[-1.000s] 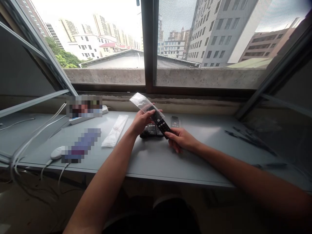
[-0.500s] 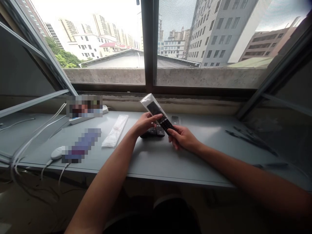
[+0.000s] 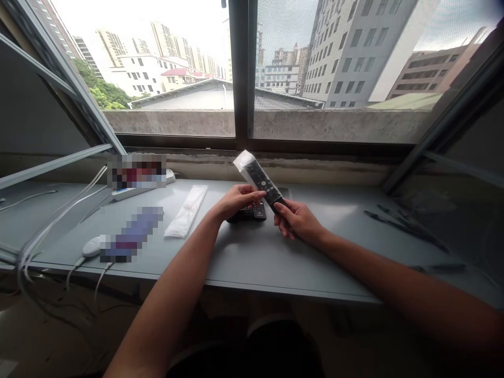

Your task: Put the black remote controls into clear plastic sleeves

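Note:
A black remote control (image 3: 263,182) is tilted up over the grey desk (image 3: 244,257), its upper part inside a clear plastic bag (image 3: 243,160). My right hand (image 3: 296,220) grips the remote's lower end. My left hand (image 3: 236,200) pinches the bag's open edge around the remote's middle. Under my hands more black remotes (image 3: 249,212) lie flat on the desk, partly hidden by my fingers.
An empty clear bag (image 3: 187,211) lies to the left. Further left are a white mouse (image 3: 91,247), a white power strip (image 3: 132,190), loose white cables (image 3: 43,231) and two blurred items. Dark thin objects (image 3: 394,219) lie at the right. A window sill runs behind.
The remote has slid further into the bag, which now covers most of it. Both hands drew closer together and the remote stands a little more upright.

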Demonstrator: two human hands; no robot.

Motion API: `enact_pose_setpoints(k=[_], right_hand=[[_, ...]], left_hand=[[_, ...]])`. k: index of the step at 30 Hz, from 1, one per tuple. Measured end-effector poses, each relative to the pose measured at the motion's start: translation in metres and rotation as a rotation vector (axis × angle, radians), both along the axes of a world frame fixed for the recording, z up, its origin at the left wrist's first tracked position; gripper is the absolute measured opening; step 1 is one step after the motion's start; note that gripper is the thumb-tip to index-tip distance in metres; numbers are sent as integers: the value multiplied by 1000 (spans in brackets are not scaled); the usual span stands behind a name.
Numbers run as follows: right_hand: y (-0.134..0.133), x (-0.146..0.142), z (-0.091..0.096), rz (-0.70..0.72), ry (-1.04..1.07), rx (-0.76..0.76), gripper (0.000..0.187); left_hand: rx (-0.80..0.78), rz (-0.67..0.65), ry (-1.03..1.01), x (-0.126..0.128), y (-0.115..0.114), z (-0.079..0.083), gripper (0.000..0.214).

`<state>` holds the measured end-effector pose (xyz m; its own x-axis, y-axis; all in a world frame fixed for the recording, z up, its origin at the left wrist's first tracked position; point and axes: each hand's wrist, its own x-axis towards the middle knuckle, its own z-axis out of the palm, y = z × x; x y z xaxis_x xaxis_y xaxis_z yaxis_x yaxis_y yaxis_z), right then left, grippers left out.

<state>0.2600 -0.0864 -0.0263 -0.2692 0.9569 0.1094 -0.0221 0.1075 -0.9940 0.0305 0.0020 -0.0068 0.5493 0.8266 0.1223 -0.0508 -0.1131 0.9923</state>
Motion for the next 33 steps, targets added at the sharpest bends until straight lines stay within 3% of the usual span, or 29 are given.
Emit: enact_pose_setpoints(k=[5,14,16,19,25,29,33], right_hand=[[0,0,0,11,3,12,52],[-1,0,-2,101,-42,-6,46],[-1,0,-3,129,-6,0,56],[-1,1,-4,173,46,27,85],[-4,0,-4,236,61,54,86],[-3,-1,-4,146,35,46,83],[1,-2,-2,30,6,44,61]], left_hand=[[-25,-28,14,-3,-1,2,48],[-108,233,-300,1,10,5,54],[-104,275,-301,1,12,3,51],[-117,312,-338,2,15,1,47],[-127,254,-337,2,11,2,45],[-140,155,-174,1,5,1,46],[-67,75,-34,0,1,-1,46]])
